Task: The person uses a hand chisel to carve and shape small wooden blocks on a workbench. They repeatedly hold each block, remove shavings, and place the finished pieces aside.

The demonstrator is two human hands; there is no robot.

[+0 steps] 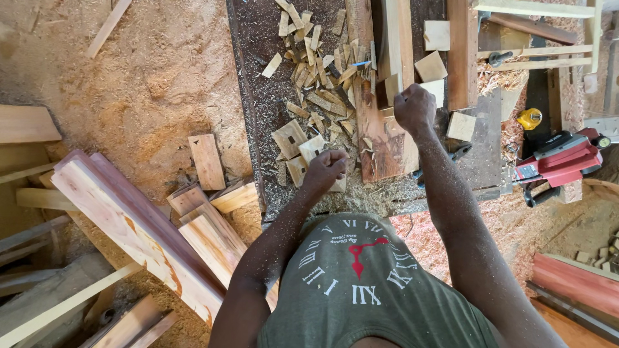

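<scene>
My left hand (325,169) is curled on a small pale wooden block (338,185) at the near edge of a dark workbench (255,129). Other small square blocks (289,137) lie just left of it. My right hand (414,108) is a closed fist raised over a reddish board (377,145) lying lengthwise on the bench. Whatever the fist holds is hidden by the fingers. A pile of wood chips and offcuts (316,71) is spread beyond both hands.
Red-edged planks (129,225) and short offcuts (206,161) lie on the sawdust floor (148,71) to the left. A red power tool (561,158) and a yellow tape measure (530,118) sit at the right. Wooden frames (535,48) are stacked at the far right.
</scene>
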